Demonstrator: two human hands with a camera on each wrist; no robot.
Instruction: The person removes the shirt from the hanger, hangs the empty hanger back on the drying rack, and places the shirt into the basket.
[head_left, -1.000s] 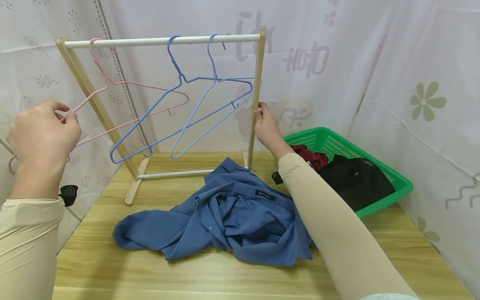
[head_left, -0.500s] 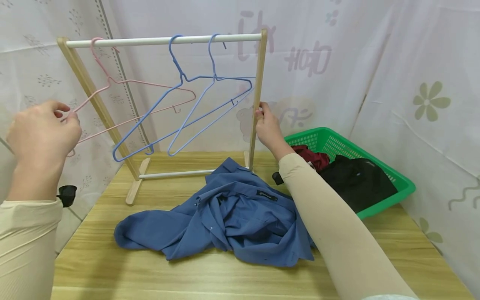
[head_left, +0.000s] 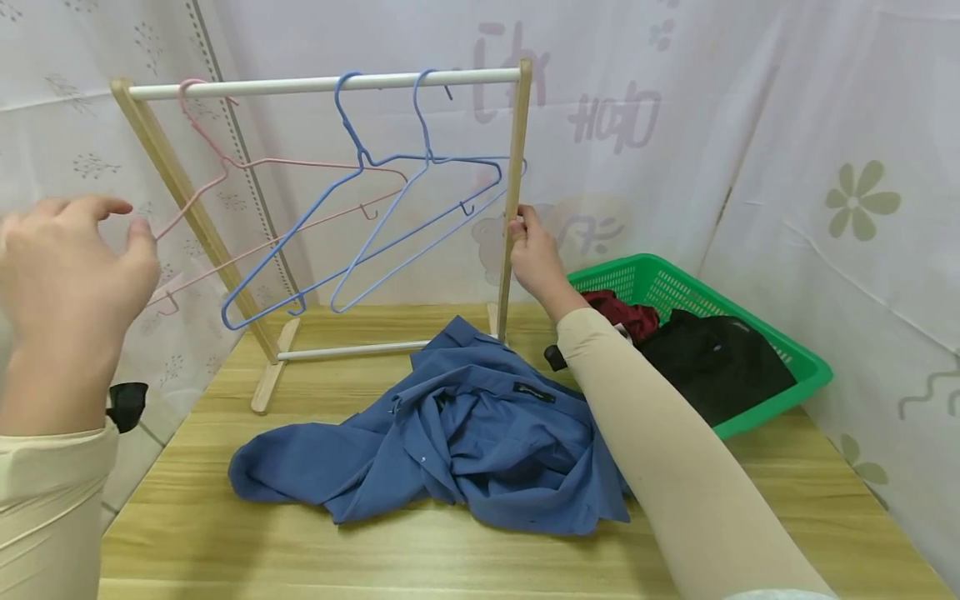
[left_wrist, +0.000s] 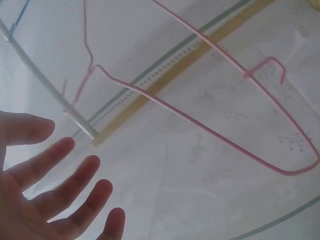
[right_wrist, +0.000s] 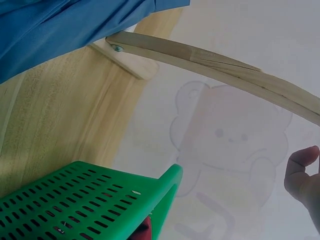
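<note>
A pink hanger (head_left: 197,127) hangs by its hook near the left end of the clothes rack (head_left: 513,167). My left hand (head_left: 71,275) is beside the hanger's left end, fingers spread. In the left wrist view those fingers (left_wrist: 75,192) stand apart from the hanger (left_wrist: 200,125), with nothing held. At the rack's other side, my right hand (head_left: 538,254) grips the right wooden post with thumb and finger. The right wrist view catches only part of that hand (right_wrist: 306,185) at its edge. A crumpled blue shirt (head_left: 300,462) lies on the table before the rack, dark collar label showing.
Two blue hangers, one darker (head_left: 300,221) and one lighter (head_left: 382,225), hang from the white rail (head_left: 277,85). A green basket (head_left: 806,379) with black clothing (head_left: 712,367) and dark red clothing (head_left: 633,321) stands on the wooden table (head_left: 375,558) at right.
My left hand has let go of the pink hanger and drawn slightly left, its fingers opening. The hanger has shifted to the right. The right hand stays on the post.
</note>
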